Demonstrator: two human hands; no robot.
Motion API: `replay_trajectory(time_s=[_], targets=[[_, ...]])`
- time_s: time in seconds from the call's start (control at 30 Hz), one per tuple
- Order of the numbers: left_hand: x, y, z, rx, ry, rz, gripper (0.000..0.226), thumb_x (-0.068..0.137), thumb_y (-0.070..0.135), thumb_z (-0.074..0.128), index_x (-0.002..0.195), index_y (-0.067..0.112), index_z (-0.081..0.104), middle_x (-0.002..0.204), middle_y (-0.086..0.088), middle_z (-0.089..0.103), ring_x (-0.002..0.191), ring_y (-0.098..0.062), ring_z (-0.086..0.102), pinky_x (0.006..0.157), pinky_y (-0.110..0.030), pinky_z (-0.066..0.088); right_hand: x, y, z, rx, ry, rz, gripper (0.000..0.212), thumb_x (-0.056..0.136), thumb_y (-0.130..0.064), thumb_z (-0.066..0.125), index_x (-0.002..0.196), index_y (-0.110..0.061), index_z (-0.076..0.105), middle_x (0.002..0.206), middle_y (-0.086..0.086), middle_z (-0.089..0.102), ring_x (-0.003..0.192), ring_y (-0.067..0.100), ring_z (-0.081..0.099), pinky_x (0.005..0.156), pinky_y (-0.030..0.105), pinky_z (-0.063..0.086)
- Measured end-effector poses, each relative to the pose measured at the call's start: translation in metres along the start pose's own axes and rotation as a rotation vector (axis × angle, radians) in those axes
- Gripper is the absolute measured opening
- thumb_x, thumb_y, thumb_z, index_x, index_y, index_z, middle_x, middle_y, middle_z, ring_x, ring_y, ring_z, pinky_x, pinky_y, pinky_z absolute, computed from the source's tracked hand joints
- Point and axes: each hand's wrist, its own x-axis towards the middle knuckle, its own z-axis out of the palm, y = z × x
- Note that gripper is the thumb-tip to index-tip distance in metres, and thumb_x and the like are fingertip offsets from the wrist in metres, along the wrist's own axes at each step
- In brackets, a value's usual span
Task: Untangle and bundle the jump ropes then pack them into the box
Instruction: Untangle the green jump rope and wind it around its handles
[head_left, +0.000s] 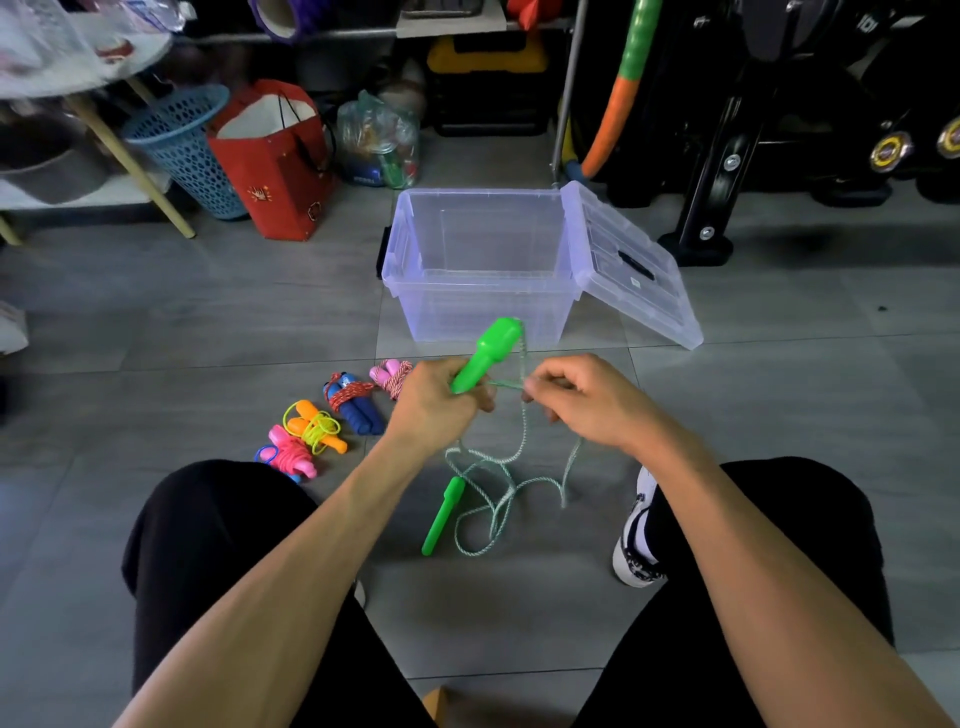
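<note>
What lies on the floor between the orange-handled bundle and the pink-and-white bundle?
In the head view, the blue-handled bundle, wrapped in red rope, lies between the orange-handled bundle and the pink-and-white bundle.

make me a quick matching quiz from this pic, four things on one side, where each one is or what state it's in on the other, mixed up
Things:
1. box
2. lid
3. held green handle
4. blue-handled rope

States:
A. leaning on the box's right side
B. gripped in the left hand
C. bundled, lying on the floor
D. open, nothing inside

Pairs: 1-D, 2-A, 3-B, 4-C
</note>
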Motion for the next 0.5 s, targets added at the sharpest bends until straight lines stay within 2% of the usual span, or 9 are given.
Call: replay_trajectory(time_s=[0.03, 0.1, 0.17, 0.23, 0.27, 0.33, 0.37, 0.43, 0.5], targets=[[0.007, -0.008, -0.005, 0.045, 0.057, -0.097, 0.011, 0.078, 0.015, 0.073, 0.070, 0.022, 0.068, 0.066, 0.005, 0.067, 0.060, -0.011, 0.055, 0.054, -0.016, 0.042, -0.001, 0.001, -0.003, 0.015, 0.018, 0.011, 0.024, 0.096, -0.027, 0.056, 0.082, -0.013, 0.068, 0.060, -0.001, 0.054, 0.053, 0.008, 0.045, 0.056, 0.026, 0.036], [0.014, -0.023, -0.017, 0.124, 0.134, -0.289, 0.004, 0.073, 0.017, 0.073, 0.077, 0.016, 0.072, 0.063, -0.001, 0.063, 0.056, -0.014, 0.050, 0.051, -0.022, 0.040, -0.002, 0.004, -0.009, 0.030, 0.056, 0.024, 0.024, 0.095, -0.028, 0.058, 0.080, -0.012, 0.067, 0.058, -0.004, 0.051, 0.048, 0.004, 0.039, 0.051, 0.021, 0.034], [0.016, -0.034, -0.023, 0.204, 0.169, -0.370, 0.013, 0.074, 0.020, 0.071, 0.085, 0.015, 0.073, 0.058, 0.002, 0.056, 0.055, -0.016, 0.049, 0.052, -0.024, 0.036, -0.004, 0.008, -0.013, 0.035, 0.073, 0.022, 0.024, 0.094, -0.030, 0.060, 0.079, -0.012, 0.067, 0.056, -0.008, 0.050, 0.050, 0.005, 0.040, 0.051, 0.020, 0.033], [0.012, -0.027, -0.020, 0.164, 0.136, -0.261, 0.010, 0.079, 0.019, 0.069, 0.086, 0.013, 0.072, 0.067, 0.002, 0.061, 0.064, -0.017, 0.056, 0.058, -0.024, 0.038, -0.005, 0.011, -0.012, 0.038, 0.058, 0.015, 0.023, 0.093, -0.030, 0.061, 0.078, -0.013, 0.066, 0.056, -0.008, 0.051, 0.053, 0.007, 0.042, 0.053, 0.022, 0.036], [0.008, -0.018, -0.016, 0.067, 0.077, -0.172, 0.008, 0.081, 0.016, 0.071, 0.087, 0.012, 0.072, 0.074, 0.001, 0.064, 0.064, -0.012, 0.057, 0.059, -0.022, 0.040, -0.004, 0.011, -0.010, 0.033, 0.042, 0.003, 0.024, 0.093, -0.030, 0.061, 0.078, -0.013, 0.066, 0.057, -0.004, 0.053, 0.055, 0.009, 0.044, 0.056, 0.024, 0.037], [-0.006, 0.007, -0.010, -0.162, -0.097, -0.028, 0.014, 0.084, 0.007, 0.072, 0.098, 0.009, 0.070, 0.082, 0.005, 0.069, 0.052, 0.005, 0.052, 0.054, -0.009, 0.039, -0.002, 0.011, -0.003, 0.011, 0.006, -0.020, 0.024, 0.094, -0.029, 0.060, 0.077, -0.012, 0.065, 0.065, 0.009, 0.061, 0.059, 0.012, 0.047, 0.060, 0.029, 0.039], [-0.012, 0.017, -0.008, -0.217, -0.188, 0.026, 0.018, 0.085, 0.004, 0.071, 0.102, 0.007, 0.069, 0.076, 0.011, 0.069, 0.047, 0.008, 0.051, 0.051, -0.004, 0.037, 0.000, 0.010, 0.000, 0.004, -0.003, -0.026, 0.025, 0.094, -0.029, 0.060, 0.077, -0.011, 0.065, 0.067, 0.011, 0.062, 0.059, 0.013, 0.047, 0.061, 0.030, 0.039], [-0.017, 0.022, -0.003, -0.165, -0.267, 0.102, 0.011, 0.085, 0.004, 0.071, 0.095, 0.009, 0.070, 0.062, 0.015, 0.066, 0.051, 0.007, 0.052, 0.058, -0.007, 0.040, 0.002, 0.007, 0.004, 0.008, -0.003, -0.030, 0.026, 0.094, -0.028, 0.060, 0.077, -0.009, 0.065, 0.065, 0.007, 0.058, 0.060, 0.013, 0.047, 0.061, 0.031, 0.039], [-0.012, 0.017, -0.004, -0.071, -0.200, 0.088, 0.005, 0.081, 0.012, 0.075, 0.083, 0.016, 0.073, 0.070, 0.007, 0.071, 0.063, -0.002, 0.057, 0.067, -0.020, 0.043, 0.003, 0.004, 0.004, 0.016, -0.002, -0.033, 0.026, 0.094, -0.027, 0.060, 0.076, -0.008, 0.063, 0.065, 0.005, 0.057, 0.061, 0.013, 0.049, 0.061, 0.030, 0.040]])
